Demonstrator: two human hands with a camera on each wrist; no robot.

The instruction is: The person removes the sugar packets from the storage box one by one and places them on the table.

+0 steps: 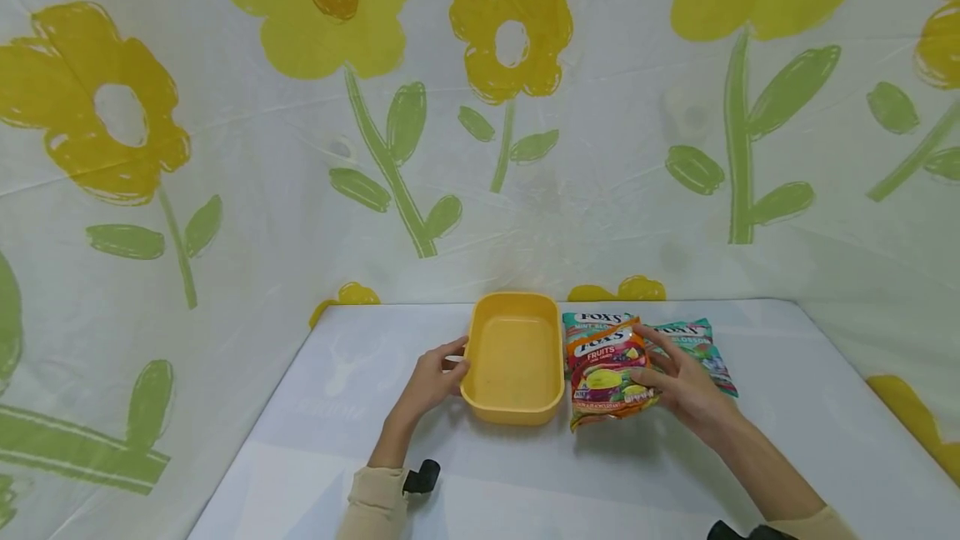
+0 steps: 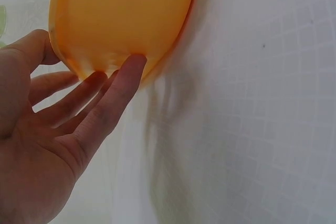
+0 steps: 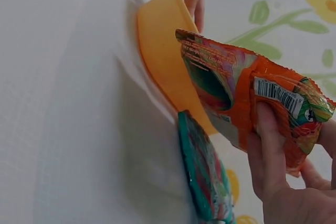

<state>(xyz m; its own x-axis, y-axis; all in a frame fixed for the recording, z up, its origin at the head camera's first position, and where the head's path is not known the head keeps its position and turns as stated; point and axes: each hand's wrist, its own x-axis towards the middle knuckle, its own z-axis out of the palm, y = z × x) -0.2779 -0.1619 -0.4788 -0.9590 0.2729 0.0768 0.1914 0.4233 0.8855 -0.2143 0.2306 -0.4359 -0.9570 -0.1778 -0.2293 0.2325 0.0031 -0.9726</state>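
Observation:
A yellow plastic bin [image 1: 513, 417] stands on the table with its open top facing up. My left hand [image 1: 433, 377] holds it at the left side, thumb at the rim and the other fingers against the outer wall [image 2: 121, 19]. In my right hand [image 1: 693, 394] is an orange Fox's Fruits candy bag [image 1: 606, 377], raised over the table just right of the bin. The right wrist view shows this bag's back with its barcode, the fingers gripping it. Behind it lie two teal Fox's candy bags, a left one [image 1: 581, 321] mostly covered and a right one [image 1: 701, 340].
The white table [image 1: 525, 482] ends at the back against a hanging cloth [image 1: 600, 215] printed with yellow flowers. The cloth also hangs along the left and right sides. A dark wrist strap [image 1: 422, 477] sits on the left sleeve.

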